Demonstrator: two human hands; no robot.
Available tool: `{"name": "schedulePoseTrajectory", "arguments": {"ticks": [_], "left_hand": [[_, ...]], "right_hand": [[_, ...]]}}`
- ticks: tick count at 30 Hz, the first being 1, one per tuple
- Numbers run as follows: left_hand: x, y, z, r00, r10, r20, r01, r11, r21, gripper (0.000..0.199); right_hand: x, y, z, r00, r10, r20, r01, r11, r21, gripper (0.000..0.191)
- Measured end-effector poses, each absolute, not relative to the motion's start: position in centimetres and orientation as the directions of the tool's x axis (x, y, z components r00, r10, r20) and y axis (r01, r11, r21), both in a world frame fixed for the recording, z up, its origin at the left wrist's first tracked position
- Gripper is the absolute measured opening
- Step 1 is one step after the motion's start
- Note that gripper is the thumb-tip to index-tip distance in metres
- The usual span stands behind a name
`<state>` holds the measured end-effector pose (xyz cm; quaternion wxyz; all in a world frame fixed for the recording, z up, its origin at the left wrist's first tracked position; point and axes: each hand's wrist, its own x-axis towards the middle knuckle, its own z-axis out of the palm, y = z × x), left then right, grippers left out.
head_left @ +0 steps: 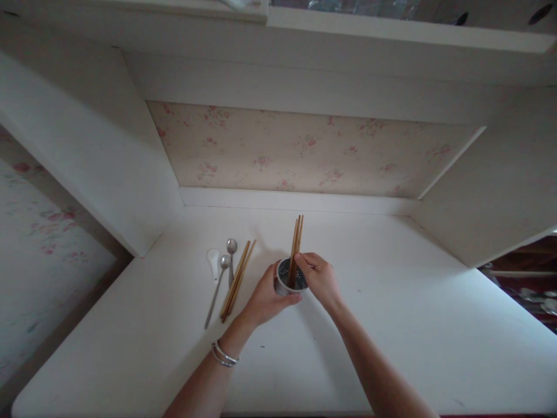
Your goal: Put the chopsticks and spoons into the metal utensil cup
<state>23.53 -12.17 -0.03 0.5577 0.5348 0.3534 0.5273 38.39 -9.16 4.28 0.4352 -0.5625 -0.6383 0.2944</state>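
Note:
A round metal utensil holder [285,288] with holes in its bottom is gripped round its left side by my left hand [267,297]. My right hand [317,276] pinches a few wooden chopsticks [296,235], whose lower ends are down inside the holder. On the table left of my left hand lie more wooden chopsticks [237,284] in a loose bundle. Beside them are two long-handled metal spoons, one spoon [223,264] nearer and another spoon [231,247] slightly farther back. A white soup spoon [213,261] lies at their left.
The white tabletop [413,325] is bounded by a left side panel [96,139], a right side panel [500,186] and a floral back wall [282,151]. An overhead shelf [348,32] carries clear items. Dishes [539,299] show beyond the right edge.

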Motion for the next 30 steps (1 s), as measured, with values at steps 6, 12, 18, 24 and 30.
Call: {"name": "schedulePoseTrajectory", "arguments": {"ticks": [6, 12, 18, 24, 30], "left_hand": [[23.6, -12.2, 0.0, 0.196, 0.967, 0.165, -0.191, -0.128, 0.973, 0.080], [23.5, -12.4, 1.0, 0.235, 0.952, 0.194, -0.149, -0.162, 0.975, 0.074], [23.9, -12.9, 1.0, 0.217, 0.950, 0.225, 0.009, -0.232, 0.973, 0.064], [22.3, -13.2, 0.2, 0.199, 0.948, 0.250, 0.273, -0.299, 0.914, 0.069], [18.8, -13.4, 2.0, 0.115, 0.969, 0.220, 0.759, -0.229, 0.610, 0.024]], "right_hand": [[38.5, -9.3, 4.2, 0.010, 0.981, 0.195, 0.385, 0.177, -0.906, 0.035], [38.7, -11.5, 1.7, -0.087, 0.987, 0.135, 0.046, 0.140, -0.989, 0.070], [38.3, -13.1, -1.7, -0.137, 0.977, 0.162, -0.214, 0.131, -0.968, 0.097], [38.6, -12.7, -1.7, -0.161, 0.963, 0.216, -0.167, 0.189, -0.968, 0.071], [38.4, -12.5, -1.7, -0.151, 0.965, 0.215, -0.180, 0.187, -0.966, 0.072]]}}
